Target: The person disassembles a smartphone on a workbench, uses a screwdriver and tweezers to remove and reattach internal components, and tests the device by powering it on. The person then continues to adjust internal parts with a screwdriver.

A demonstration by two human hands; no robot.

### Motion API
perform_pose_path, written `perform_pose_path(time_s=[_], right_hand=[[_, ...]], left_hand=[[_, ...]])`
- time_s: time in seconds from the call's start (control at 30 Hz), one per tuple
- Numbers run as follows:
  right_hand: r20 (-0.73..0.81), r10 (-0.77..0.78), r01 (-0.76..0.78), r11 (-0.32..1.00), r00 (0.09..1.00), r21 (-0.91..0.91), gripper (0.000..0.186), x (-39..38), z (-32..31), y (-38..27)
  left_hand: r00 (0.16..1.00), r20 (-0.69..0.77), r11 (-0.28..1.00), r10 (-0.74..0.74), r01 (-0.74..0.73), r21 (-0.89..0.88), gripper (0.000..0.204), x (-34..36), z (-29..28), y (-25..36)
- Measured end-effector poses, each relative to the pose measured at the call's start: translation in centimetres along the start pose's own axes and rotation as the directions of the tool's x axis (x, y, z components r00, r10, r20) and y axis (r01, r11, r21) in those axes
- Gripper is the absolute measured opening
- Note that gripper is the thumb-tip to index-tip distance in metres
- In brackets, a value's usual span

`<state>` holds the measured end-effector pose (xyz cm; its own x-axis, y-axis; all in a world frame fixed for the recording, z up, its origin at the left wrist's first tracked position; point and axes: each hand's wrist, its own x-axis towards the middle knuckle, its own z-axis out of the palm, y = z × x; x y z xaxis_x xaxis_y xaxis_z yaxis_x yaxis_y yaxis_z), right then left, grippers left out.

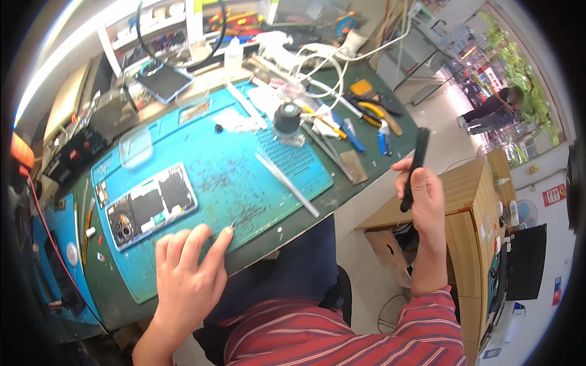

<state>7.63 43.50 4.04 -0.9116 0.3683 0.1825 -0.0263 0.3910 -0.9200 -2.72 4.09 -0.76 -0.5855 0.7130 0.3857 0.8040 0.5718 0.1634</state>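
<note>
My right hand (424, 192) is raised at the right, beyond the bench edge. It is closed round the black handle of a screwdriver (417, 165), whose thin shaft points down. My left hand (191, 268) reaches over the near edge of the blue work mat (232, 158). Its fingers are apart, with the fingertips on or just above the mat. Just beyond those fingers lies an opened phone (152, 205), its inner boards and camera cluster uncovered. A tiny pale thing shows at one fingertip; I cannot make out what it is.
A long silvery strip (287, 185) lies on the mat. Behind it stand a dark round-topped bottle (287, 117) and a clear plastic box (135, 148). Pliers (371, 113), a brush (363, 89) and white cables crowd the far right. A person (491, 108) stands in the distance.
</note>
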Motion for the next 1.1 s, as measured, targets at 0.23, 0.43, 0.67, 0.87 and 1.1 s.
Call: perform_pose_path(time_s=[0.23,0.43,0.67,0.87,1.1], right_hand=[[-0.147,-0.091,0.003,0.857,0.985,-0.516,0.037,3.9,-0.2,0.3],[-0.014,-0.122,0.066,0.628,0.992,-0.775,0.045,8.9,0.2,1.1],[0.110,-0.208,0.176,0.334,0.972,-0.926,0.044,13.1,1.8,5.2],[0.185,-0.273,0.303,0.501,0.944,-0.811,0.031,11.4,4.2,3.6],[0.172,-0.347,0.342,0.521,0.922,-0.782,0.031,10.4,2.9,3.7]], left_hand=[[1.000,-0.006,1.000,0.014,-0.014,-0.007,0.050,-0.3,0.0,-0.2],[1.000,-0.013,1.000,0.014,-0.015,-0.010,0.050,-0.4,-0.1,-0.2],[0.999,-0.020,0.999,0.026,-0.027,-0.023,0.049,-0.3,-0.1,-0.3],[1.000,-0.006,1.000,0.011,-0.011,-0.021,0.048,-0.5,-0.2,-0.3],[1.000,0.003,0.999,0.019,-0.019,-0.033,0.050,-0.1,-0.3,-0.2]])
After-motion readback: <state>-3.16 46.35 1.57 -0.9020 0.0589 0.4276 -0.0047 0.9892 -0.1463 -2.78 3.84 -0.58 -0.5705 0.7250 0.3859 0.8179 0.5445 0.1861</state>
